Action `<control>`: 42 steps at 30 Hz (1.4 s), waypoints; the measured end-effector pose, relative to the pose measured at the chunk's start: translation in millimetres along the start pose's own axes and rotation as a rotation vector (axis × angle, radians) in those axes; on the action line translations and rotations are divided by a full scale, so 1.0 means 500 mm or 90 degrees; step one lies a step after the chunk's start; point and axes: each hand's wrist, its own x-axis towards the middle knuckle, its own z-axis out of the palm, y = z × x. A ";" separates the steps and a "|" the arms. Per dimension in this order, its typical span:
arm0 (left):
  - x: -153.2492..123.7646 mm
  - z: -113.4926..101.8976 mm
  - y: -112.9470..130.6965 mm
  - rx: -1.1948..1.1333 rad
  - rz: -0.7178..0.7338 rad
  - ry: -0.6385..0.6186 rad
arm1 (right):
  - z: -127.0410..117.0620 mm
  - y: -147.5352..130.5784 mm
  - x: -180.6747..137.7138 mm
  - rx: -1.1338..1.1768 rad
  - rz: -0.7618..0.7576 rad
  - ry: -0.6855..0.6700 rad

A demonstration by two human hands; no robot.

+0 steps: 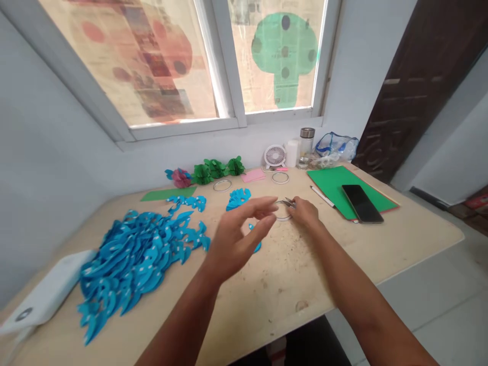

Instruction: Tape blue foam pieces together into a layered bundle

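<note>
My left hand [238,236] is raised over the middle of the table, thumb and curved fingers apart, with nothing visible between them. Below it, partly covered, lies a small blue cut-out [257,247]. Farther right, my right hand [304,211] is closed around a pair of scissors [290,202], whose blades point away from me. The scissors are just over the right edge of a silvery ring [282,218] on the tabletop. Left of my left hand spreads a big pile of blue cut-outs with white dots [141,254]. A smaller blue bunch [238,198] lies behind my left hand.
Green and pink paper decorations [213,172] line the wall. A small fan [275,156], a glass bottle [305,148] and two more rings stand or lie at the back. To the right, a phone [362,203] rests on green sheets [331,178]. A white device [49,290] lies left.
</note>
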 end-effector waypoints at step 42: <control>-0.029 0.096 -0.191 -0.611 -0.454 0.226 | 0.027 -0.083 -0.021 0.838 -0.124 -0.092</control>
